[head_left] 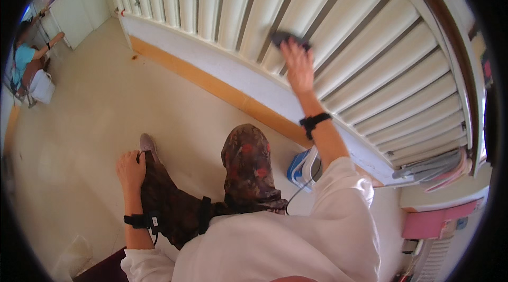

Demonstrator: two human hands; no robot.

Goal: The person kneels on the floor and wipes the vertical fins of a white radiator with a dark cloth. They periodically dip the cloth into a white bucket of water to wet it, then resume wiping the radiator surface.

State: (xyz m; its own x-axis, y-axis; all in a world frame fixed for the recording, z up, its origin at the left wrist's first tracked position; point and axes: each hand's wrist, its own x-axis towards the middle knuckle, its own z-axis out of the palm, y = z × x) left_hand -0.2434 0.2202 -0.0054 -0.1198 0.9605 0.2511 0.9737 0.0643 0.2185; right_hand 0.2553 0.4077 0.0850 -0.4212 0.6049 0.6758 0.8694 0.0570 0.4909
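My right hand (299, 65) presses a dark cloth (282, 38), slightly blurred, against the lower part of a white slatted panel (238, 8) that looks like a radiator or its cover. Its fingers lie spread over the cloth, and the wrist wears a black strap. My left hand (130, 169) rests on my left knee, over dark flowered trousers (248, 159). I see nothing held in it, though its fingertips are partly hidden. A black band with a small device (154, 220) sits on that wrist.
A blue and white bucket (303, 169) stands beside my right knee, below the panel. Grey and pink cloths (434, 170) hang at the panel's right end. Far left, a seated person (27, 57) reaches to a white cabinet door (73, 16). An orange-brown baseboard (206, 77) edges the floor.
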